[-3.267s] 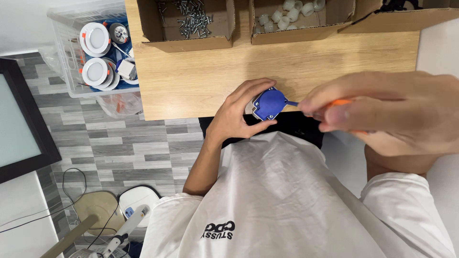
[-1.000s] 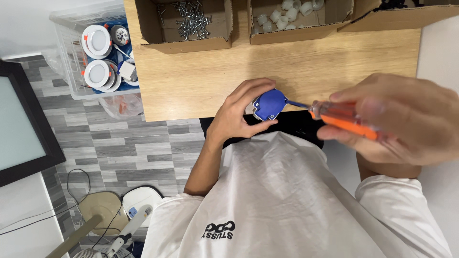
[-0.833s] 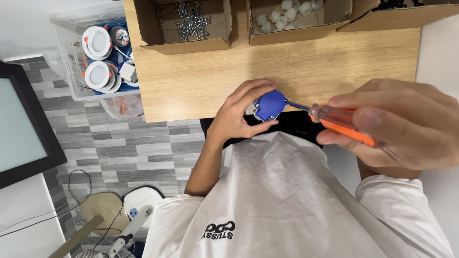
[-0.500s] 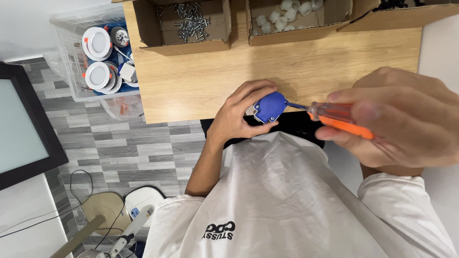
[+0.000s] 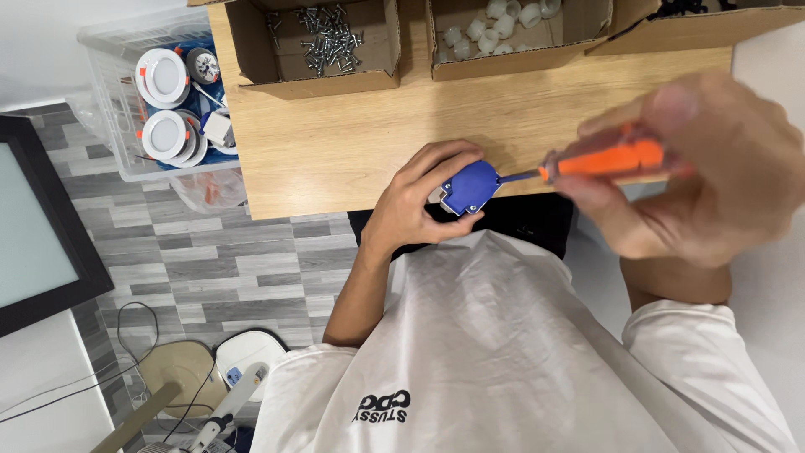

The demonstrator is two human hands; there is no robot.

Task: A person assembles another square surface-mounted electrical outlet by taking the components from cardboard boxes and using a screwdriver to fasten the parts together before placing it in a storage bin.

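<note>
Beyond the wooden table (image 5: 335, 143) edge, the left hand (image 5: 415, 201) clamped a small, light, rigid blue plastic housing (image 5: 470, 186) by its sides while the right hand (image 5: 696, 168) gripped an orange-handled screwdriver (image 5: 599, 161).

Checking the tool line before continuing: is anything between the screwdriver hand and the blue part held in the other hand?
Nothing visible. The right hand holds the orange-handled screwdriver, whose shaft runs straight to the small blue part gripped in the left hand at the wooden table edge.

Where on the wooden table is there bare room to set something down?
Bare wood spans the table between the screw box, the box of white parts and the left hand. Crowded: the clear bin beside it.
</note>
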